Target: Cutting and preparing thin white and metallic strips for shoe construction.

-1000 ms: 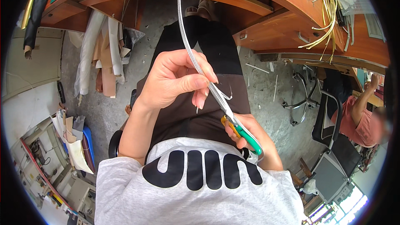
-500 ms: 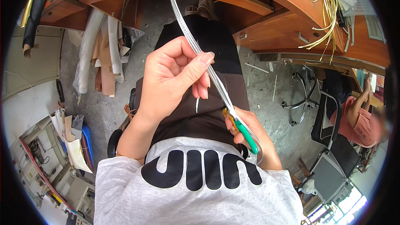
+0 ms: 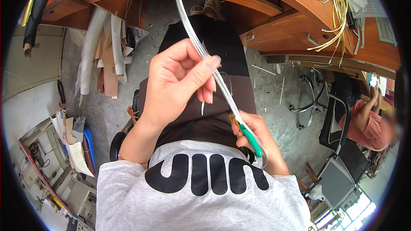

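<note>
Grey concrete floor (image 3: pixel 267 90): scrap-strewn;
Left hand (image 3: pixel 177 79): pinching the long, silver, braided strip (image 3: pixel 183 17);
Right hand (image 3: pixel 257 128): wrapped round the green-and-yellow-handled cutter (image 3: pixel 251 142);
Trimming: apparently underway (blades obscured); next calls for steady tension.

Saw the pale strip (image 3: pixel 224 89) cut off by the top edge, and a short stretch covered by the thumb of the left hand (image 3: pixel 177 77). Could not make out the working end of the green-and-yellow-handled tool (image 3: pixel 251 141), masked by the strip and the right hand (image 3: pixel 260 128). Found the co-worker's head (image 3: pixel 390 125) blurred, the bright thing (image 3: pixel 373 80) just beyond too small to tell, and the wooden desk (image 3: pixel 282 34) cropped at the top.
</note>
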